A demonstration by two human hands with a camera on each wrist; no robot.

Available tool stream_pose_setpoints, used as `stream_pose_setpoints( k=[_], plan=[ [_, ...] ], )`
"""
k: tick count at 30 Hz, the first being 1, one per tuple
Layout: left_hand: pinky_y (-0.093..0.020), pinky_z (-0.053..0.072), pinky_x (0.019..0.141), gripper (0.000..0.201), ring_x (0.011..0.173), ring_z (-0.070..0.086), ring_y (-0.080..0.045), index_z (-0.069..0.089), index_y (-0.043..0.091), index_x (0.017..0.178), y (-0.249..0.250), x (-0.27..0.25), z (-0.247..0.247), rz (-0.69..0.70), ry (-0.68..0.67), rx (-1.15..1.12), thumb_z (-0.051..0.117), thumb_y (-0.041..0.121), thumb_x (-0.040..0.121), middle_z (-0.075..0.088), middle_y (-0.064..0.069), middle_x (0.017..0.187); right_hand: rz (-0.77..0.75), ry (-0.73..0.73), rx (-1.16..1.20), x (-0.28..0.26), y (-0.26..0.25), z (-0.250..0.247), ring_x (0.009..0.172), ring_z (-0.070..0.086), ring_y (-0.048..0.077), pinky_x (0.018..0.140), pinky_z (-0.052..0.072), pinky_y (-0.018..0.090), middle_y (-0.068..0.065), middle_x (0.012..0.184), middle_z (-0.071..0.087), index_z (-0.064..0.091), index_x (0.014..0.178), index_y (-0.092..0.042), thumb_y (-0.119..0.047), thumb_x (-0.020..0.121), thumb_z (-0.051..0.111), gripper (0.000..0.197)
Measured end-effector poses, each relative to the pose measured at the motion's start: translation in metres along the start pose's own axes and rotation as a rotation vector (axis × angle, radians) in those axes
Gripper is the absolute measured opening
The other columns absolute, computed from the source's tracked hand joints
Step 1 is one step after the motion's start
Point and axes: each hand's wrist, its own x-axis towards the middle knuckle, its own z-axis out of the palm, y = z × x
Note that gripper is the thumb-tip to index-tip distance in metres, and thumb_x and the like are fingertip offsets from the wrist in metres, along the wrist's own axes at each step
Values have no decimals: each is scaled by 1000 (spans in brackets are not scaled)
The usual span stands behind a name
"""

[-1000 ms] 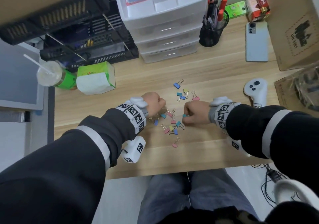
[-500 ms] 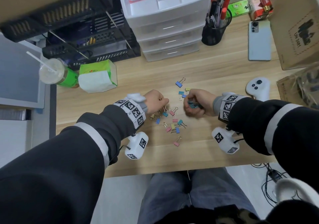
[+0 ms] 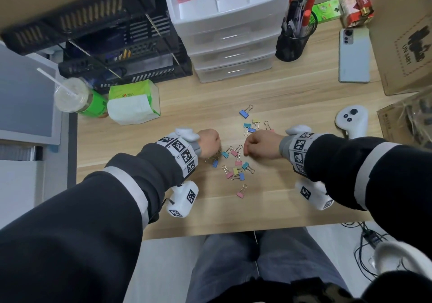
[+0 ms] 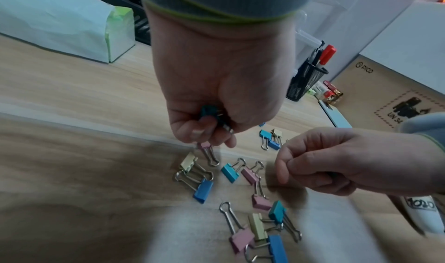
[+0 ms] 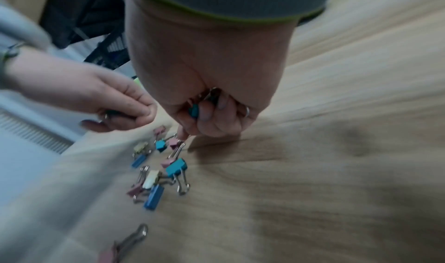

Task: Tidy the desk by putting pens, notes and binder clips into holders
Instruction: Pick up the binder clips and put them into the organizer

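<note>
Binder clips (image 3: 236,162) lie scattered mid-desk, between both fists, well back from the front edge of the desk (image 3: 257,209). Left hand (image 3: 208,142) is curled tight around teal clips already gathered (image 4: 208,112). Right hand (image 3: 260,144) is likewise closed on a teal clip (image 5: 194,110), its fingertip just above the pile. Pen cup (image 3: 291,45) stands at the back beside the drawers (image 3: 233,52); bare wood runs between it and the clips.

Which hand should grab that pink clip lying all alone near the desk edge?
Probably the right hand. The lone pink binder clip lies slightly nearer its side, and its fingertips already point at the pile. The left hand sits further off. Both hands already hold clips, so it is close.
</note>
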Motion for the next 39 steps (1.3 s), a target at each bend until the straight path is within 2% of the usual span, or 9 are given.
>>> stream_pose_setpoints(
  k=[3, 6, 11, 19, 25, 28, 30, 34, 39],
  plan=[
    [-32, 44, 83, 23, 87, 49, -24, 64, 12, 100, 2, -1, 2, 8, 3, 88, 41, 14, 102, 56, -6, 97, -75, 10, -186, -2, -4, 7, 78, 57, 13, 64, 43, 24, -2, 88, 67, 72, 96, -10, -20, 96, 50, 24],
    [-32, 40, 72, 32, 82, 49, -27, 67, -1, 109, 2, 0, 5, 11, -18, 143, 39, 13, 101, 56, -10, 93, -143, 94, -317, -1, -5, 14, 69, 57, 15, 52, 39, 22, 5, 80, 69, 71, 87, -7, -25, 90, 60, 21],
    [-28, 38, 56, 26, 71, 56, -24, 72, 6, 88, -1, -2, 15, 116, 10, 198, 63, 30, 83, 70, -9, 82, -151, 131, -441, 3, -3, 19, 67, 61, 14, 54, 43, 25, -7, 68, 64, 63, 70, -21, -48, 80, 74, 31],
    [-27, 33, 52, 27, 58, 43, -23, 55, 18, 72, 2, 9, 27, 163, 82, 303, 64, 43, 77, 52, -2, 66, -110, 185, -591, 2, 7, 28, 72, 64, 17, 57, 44, 25, -4, 75, 67, 62, 75, -22, -67, 67, 73, 47],
    [-24, 27, 48, 31, 49, 33, -22, 42, 18, 56, 6, 13, 23, 137, 29, 304, 59, 36, 73, 38, 0, 51, -84, 195, -555, 7, 10, 31, 72, 65, 19, 63, 55, 28, -6, 73, 65, 59, 74, -22, -56, 71, 67, 35],
    [-25, 31, 49, 37, 49, 40, -22, 49, 16, 56, 5, 15, 26, 82, 65, 264, 52, 42, 83, 48, -2, 53, -90, 183, -539, 5, 8, 30, 71, 66, 21, 62, 54, 28, -3, 76, 67, 62, 79, -21, -52, 70, 67, 33],
    [-27, 37, 55, 39, 56, 50, -24, 59, 12, 65, 4, 17, 23, 50, 70, 232, 41, 36, 91, 59, -7, 64, -59, 162, -443, 2, 8, 25, 73, 64, 21, 62, 51, 29, -2, 78, 67, 63, 81, -17, -52, 74, 68, 37],
    [-28, 36, 57, 40, 58, 47, -26, 48, 12, 61, -3, 22, 11, 41, 78, 202, 36, 34, 92, 54, -8, 64, 39, 24, -21, -5, 5, 5, 65, 51, 20, 63, 41, 30, 0, 69, 56, 53, 69, -14, -43, 84, 58, 32],
    [-29, 38, 59, 45, 62, 50, -27, 55, 9, 69, -3, 23, -1, 90, 149, 214, 35, 36, 99, 55, -8, 66, 218, -143, 611, -2, -4, -18, 37, 28, 14, 38, 21, 16, 3, 56, 41, 42, 61, -15, -24, 80, 37, 22]
  ],
)
